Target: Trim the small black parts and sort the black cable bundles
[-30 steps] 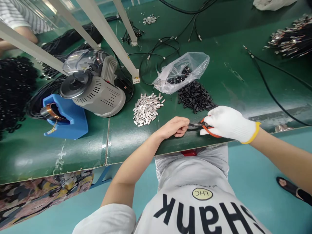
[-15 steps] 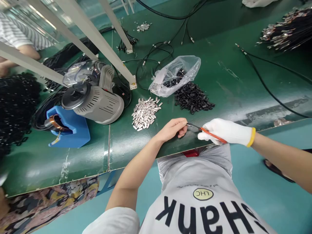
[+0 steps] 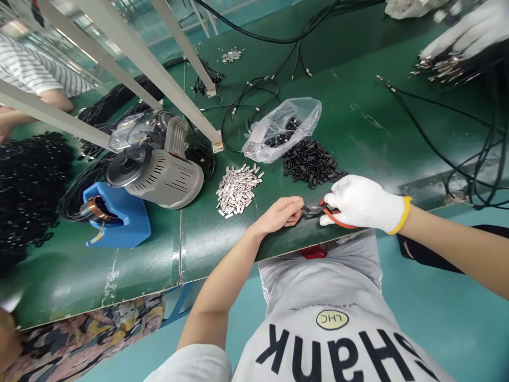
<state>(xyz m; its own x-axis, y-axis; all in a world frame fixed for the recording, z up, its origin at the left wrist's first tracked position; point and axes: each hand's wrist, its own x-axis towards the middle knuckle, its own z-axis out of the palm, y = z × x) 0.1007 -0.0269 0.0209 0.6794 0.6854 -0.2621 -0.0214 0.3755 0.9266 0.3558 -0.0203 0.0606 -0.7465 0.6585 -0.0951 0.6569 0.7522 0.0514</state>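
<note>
My bare left hand [image 3: 281,215] is pinched near the bench's front edge, with a small black piece [image 3: 306,209] poking out of its fingertips. In my white-gloved right hand [image 3: 361,204] is a pair of orange-handled pliers [image 3: 337,220], its handles spread and its jaws pointing at that piece. Whether the jaws touch it I cannot make out. Just beyond my hands lies a heap of small black plastic pieces [image 3: 314,165], partly inside a clear plastic bag [image 3: 306,111]. A pile of small silver metal connectors [image 3: 237,190] sits left of it.
At left on the green bench [image 3: 207,239] stand a grey machine [image 3: 165,178] and a blue tape dispenser [image 3: 135,223]. White frame posts [image 3: 183,82] rise behind. Black cables [image 3: 421,122] cross the right side, where another person's gloved hand [image 3: 473,34] rests on a cable bundle.
The pliers' handles have spread apart, and my right hand has shifted slightly left and up. Another person's gloved hand has appeared at upper right, and more cables hang at the right edge.
</note>
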